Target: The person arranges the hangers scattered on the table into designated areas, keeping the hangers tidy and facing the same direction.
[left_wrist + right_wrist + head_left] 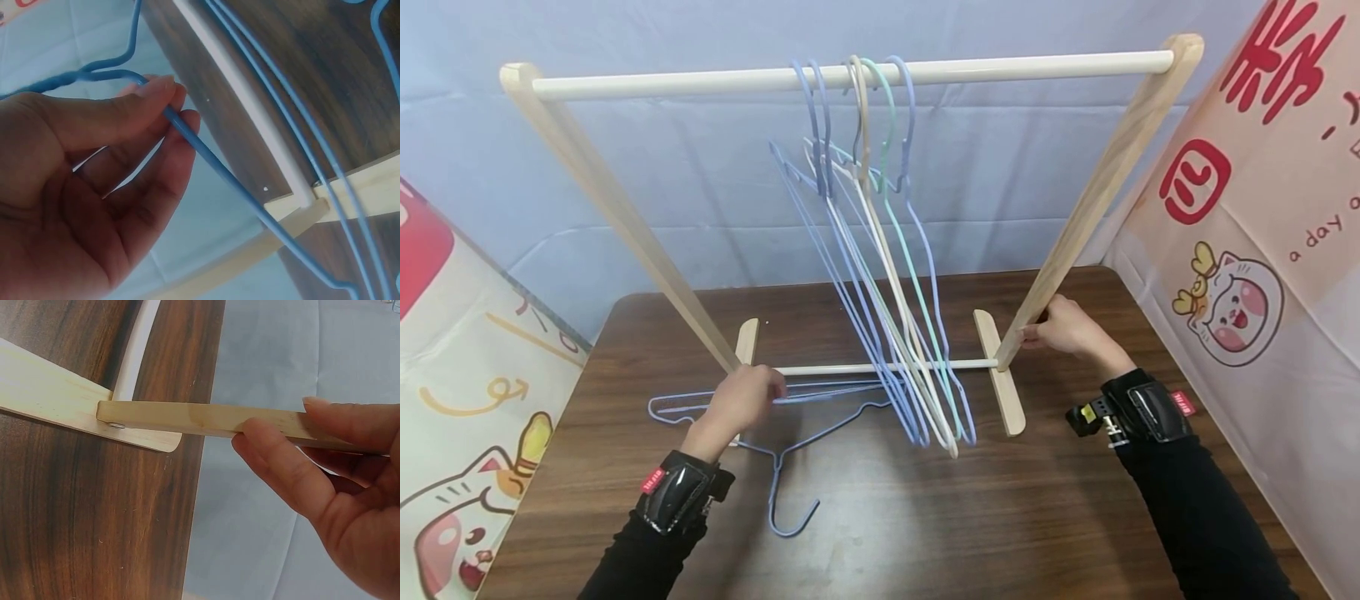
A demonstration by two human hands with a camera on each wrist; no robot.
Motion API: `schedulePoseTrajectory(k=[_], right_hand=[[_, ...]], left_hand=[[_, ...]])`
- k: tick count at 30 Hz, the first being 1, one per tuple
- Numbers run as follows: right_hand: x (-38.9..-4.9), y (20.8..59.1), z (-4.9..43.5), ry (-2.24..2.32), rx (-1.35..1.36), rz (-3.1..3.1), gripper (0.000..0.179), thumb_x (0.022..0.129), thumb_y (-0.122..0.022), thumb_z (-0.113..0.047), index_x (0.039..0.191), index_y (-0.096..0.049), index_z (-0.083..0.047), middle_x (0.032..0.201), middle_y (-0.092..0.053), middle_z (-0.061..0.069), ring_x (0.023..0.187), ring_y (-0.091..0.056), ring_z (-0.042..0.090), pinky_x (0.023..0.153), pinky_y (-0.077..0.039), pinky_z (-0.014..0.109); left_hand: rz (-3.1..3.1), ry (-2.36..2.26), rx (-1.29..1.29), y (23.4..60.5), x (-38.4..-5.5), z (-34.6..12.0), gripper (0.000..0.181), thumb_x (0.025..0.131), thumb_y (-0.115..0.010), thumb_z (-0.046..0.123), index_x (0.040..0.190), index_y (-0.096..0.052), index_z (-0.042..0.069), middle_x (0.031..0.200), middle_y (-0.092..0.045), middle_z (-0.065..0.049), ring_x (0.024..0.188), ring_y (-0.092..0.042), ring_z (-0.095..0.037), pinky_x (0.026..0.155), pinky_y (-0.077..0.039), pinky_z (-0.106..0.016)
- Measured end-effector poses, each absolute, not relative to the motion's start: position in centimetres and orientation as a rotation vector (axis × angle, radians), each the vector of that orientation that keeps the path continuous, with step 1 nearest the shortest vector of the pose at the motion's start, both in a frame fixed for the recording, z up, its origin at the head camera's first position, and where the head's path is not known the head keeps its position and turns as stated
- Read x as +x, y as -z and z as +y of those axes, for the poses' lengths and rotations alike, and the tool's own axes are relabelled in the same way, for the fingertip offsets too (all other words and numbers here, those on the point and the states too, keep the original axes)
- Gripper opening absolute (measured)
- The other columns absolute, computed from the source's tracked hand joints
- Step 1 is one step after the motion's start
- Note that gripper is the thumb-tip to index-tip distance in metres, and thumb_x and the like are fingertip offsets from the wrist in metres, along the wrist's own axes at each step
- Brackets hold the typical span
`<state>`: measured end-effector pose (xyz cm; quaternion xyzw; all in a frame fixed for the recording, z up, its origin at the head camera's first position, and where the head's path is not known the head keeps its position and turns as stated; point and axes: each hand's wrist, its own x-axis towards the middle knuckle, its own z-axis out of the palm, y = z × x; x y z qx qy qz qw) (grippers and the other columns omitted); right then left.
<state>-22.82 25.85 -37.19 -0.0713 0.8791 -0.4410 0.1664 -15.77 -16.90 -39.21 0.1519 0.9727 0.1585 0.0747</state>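
My left hand (741, 408) is low at the rack's left end, above blue hangers on the table. In the left wrist view its thumb and fingers pinch the wire of a blue hanger (219, 169). Another view of blue wire hangers on the table shows a hook (793, 529) pointing toward the front edge. My right hand (1067, 325) grips the right upright of a wooden clothes rack (1097, 192), low down near its foot. In the right wrist view, thumb and fingers lie on either side of that upright (200, 417).
Several blue, white and green hangers (887, 250) hang from the middle of the rack's top bar (1037, 68). The rack's feet (1009, 400) stand on a brown wooden table (962, 525). Cloth with printed cartoons covers both sides, and a pale blue sheet (700, 167) is behind.
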Motion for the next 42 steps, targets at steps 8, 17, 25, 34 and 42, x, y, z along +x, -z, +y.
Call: schedulePoseTrajectory(k=[8, 17, 25, 34, 42], right_hand=[[-22.8, 37.2, 25.8, 1.257, -0.209, 2.496, 0.036, 0.088, -0.051, 0.007, 0.115, -0.037, 0.025, 0.105, -0.051, 0.041, 0.093, -0.058, 0.045, 0.069, -0.052, 0.028], [-22.8, 37.2, 25.8, 1.231, -0.216, 2.504, 0.034, 0.088, -0.050, 0.007, 0.115, -0.038, 0.024, 0.105, -0.051, 0.041, 0.092, -0.059, 0.043, 0.069, -0.052, 0.029], [-22.8, 37.3, 25.8, 1.220, -0.212, 2.507, 0.034, 0.089, -0.049, 0.006, 0.115, -0.038, 0.024, 0.105, -0.051, 0.041, 0.091, -0.061, 0.041, 0.068, -0.052, 0.030], [-22.8, 37.0, 25.8, 1.259, -0.200, 2.481, 0.036, 0.089, -0.050, 0.006, 0.116, -0.036, 0.024, 0.106, -0.049, 0.041, 0.093, -0.059, 0.044, 0.069, -0.052, 0.029], [-22.8, 37.0, 25.9, 1.224, -0.222, 2.498, 0.034, 0.089, -0.049, 0.006, 0.115, -0.037, 0.024, 0.106, -0.050, 0.041, 0.092, -0.060, 0.043, 0.068, -0.052, 0.030]], left_hand=[[2.979, -0.513, 0.442, 38.2, -15.6, -17.3, 0.008, 0.073, -0.063, 0.000, 0.073, -0.067, 0.007, 0.070, -0.066, -0.005, 0.069, -0.063, -0.029, 0.060, -0.048, -0.040], [2.974, -0.516, 0.351, 37.2, -16.0, -17.4, 0.013, 0.071, -0.059, -0.002, 0.063, -0.063, 0.007, 0.059, -0.061, -0.002, 0.056, -0.056, -0.022, 0.053, -0.046, -0.036], [2.990, -0.535, 0.319, 36.2, -16.0, -17.7, 0.010, 0.074, -0.062, 0.002, 0.079, -0.071, 0.004, 0.075, -0.068, -0.008, 0.072, -0.064, -0.032, 0.064, -0.049, -0.044], [3.000, -0.521, 0.256, 35.4, -16.2, -18.0, 0.011, 0.075, -0.061, 0.001, 0.082, -0.070, 0.002, 0.078, -0.068, -0.010, 0.074, -0.063, -0.035, 0.064, -0.048, -0.046], [3.002, -0.546, 0.155, 34.8, -16.5, -18.2, 0.013, 0.074, -0.052, -0.001, 0.068, -0.063, 0.003, 0.059, -0.060, -0.006, 0.055, -0.054, -0.024, 0.048, -0.040, -0.032]])
